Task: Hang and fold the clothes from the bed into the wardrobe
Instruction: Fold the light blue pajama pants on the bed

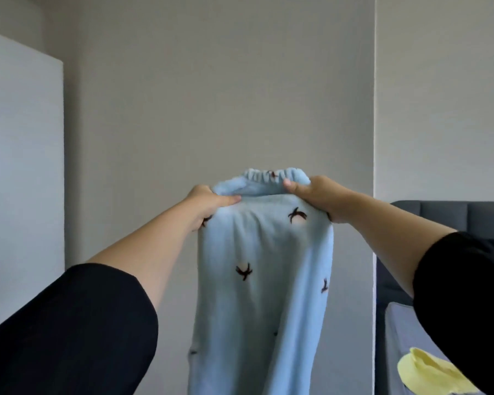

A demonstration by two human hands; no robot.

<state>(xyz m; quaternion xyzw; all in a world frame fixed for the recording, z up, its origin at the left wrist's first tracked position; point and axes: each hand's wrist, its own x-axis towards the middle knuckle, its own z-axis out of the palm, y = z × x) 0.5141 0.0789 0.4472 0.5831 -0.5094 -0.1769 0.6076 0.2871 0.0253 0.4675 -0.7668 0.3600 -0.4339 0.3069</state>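
Aloft, motif-dotted light-blue garment (264,297)

only 1 corner of a bed (394,337) is shown, at the lower right, cut off by the frame's edge. its top is covered in a grey-blue sheet. 1 pale yellow garment (428,374) is laid crumpled directly on that sheet, near the bottom edge. a dark padded headboard (445,215), divided into upright panels, is set behind the bed.
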